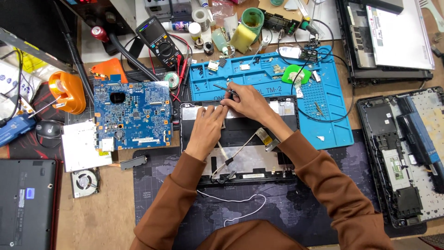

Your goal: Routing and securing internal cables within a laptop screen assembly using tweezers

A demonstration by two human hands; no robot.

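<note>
Brown sleeves (323, 185) fill the lower centre. At frame centre, the black laptop base (240, 139) is pressed flat by the left hand (206, 125), steadying it, while thin tweezers (225, 88) are pinched by the right hand (247, 103).

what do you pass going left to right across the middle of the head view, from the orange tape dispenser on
orange tape dispenser → blue printed circuit board → left hand on the open black laptop shell → right hand holding a thin dark tool → blue silicone work mat → opened black laptop base
</note>
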